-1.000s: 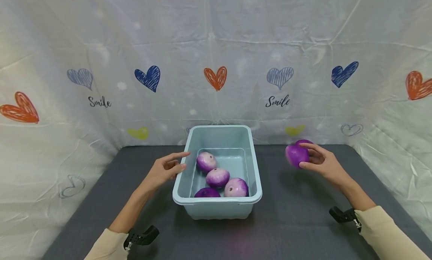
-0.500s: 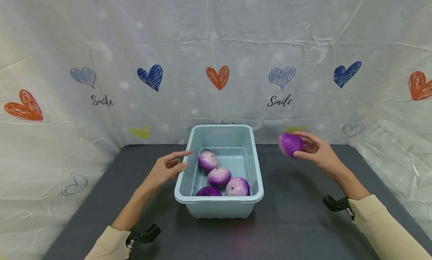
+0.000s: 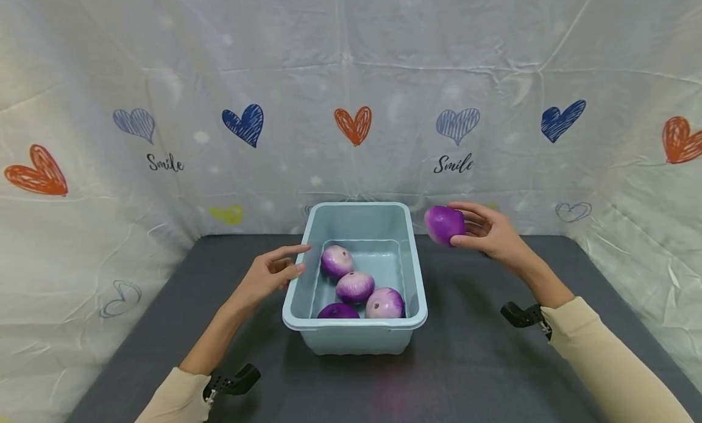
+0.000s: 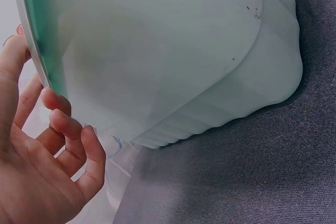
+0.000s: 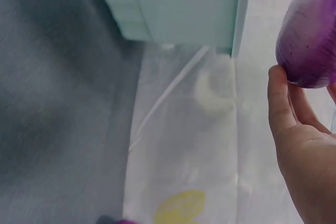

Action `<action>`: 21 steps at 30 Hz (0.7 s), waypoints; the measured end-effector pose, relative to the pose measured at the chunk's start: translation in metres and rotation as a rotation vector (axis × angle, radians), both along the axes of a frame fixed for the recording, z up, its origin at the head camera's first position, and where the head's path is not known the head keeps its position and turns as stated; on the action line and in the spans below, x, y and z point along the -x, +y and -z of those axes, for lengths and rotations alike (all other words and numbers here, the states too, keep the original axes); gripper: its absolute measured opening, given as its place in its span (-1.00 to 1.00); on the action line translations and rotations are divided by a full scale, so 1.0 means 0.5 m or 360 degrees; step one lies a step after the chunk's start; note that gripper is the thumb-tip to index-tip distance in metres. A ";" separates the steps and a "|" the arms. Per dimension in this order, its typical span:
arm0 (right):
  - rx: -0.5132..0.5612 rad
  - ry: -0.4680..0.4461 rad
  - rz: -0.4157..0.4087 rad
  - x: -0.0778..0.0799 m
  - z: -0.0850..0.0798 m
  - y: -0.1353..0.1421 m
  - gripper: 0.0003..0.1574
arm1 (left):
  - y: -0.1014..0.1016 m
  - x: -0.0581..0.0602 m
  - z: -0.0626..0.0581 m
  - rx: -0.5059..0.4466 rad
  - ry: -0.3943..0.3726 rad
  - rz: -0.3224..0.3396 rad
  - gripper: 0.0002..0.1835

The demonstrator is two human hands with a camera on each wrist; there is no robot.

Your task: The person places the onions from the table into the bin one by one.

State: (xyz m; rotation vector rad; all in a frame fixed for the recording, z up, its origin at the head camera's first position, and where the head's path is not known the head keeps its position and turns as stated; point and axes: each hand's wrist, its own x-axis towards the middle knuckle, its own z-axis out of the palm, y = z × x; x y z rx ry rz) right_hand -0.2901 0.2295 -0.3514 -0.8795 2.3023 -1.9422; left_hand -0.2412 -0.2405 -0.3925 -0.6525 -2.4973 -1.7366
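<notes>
My right hand (image 3: 485, 231) grips a purple onion (image 3: 444, 225) by its right side, raised above the table to the right of a light blue plastic bin (image 3: 355, 337). In the right wrist view the fingertips press against the lower part of this onion (image 5: 308, 38). At the bin's left side my left hand (image 3: 271, 275) holds the rim lightly, index finger and thumb at the edge. The left wrist view has the rim between fingers of this hand (image 4: 47, 156), the others curled beside the outer wall. Several onions (image 3: 355, 287) lie inside the bin, mostly toward its near end.
A dark grey cloth (image 3: 460, 374) covers the table. Behind it hangs a pale curtain (image 3: 395, 81) printed with hearts. At the bottom edge of the right wrist view, a sliver of another purple onion (image 5: 125, 222) shows on the table.
My right hand has lifted the onion and carried it left toward the bin. The left hand stays at the rim, and the onions in the bin lie as before.
</notes>
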 end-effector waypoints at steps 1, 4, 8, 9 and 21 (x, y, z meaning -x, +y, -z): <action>-0.0002 0.0006 -0.0013 0.001 -0.002 -0.007 -0.24 | 0.000 0.000 0.000 0.0002 -0.0001 -0.0001 -0.53; -0.0016 0.0018 -0.0047 0.003 -0.008 -0.028 -0.22 | 0.000 0.000 -0.001 0.0005 -0.0004 -0.0002 -0.52; -0.0037 0.0023 -0.0084 0.006 -0.016 -0.054 -0.19 | 0.001 -0.001 0.000 0.0008 -0.0011 -0.0013 -0.51; -0.0037 0.0026 -0.0096 0.008 -0.017 -0.060 -0.19 | 0.001 -0.001 0.001 0.0009 -0.0010 -0.0015 -0.51; -0.0079 0.0075 -0.0222 0.027 -0.036 -0.121 -0.15 | 0.000 -0.003 0.001 -0.0006 -0.0010 -0.0004 -0.53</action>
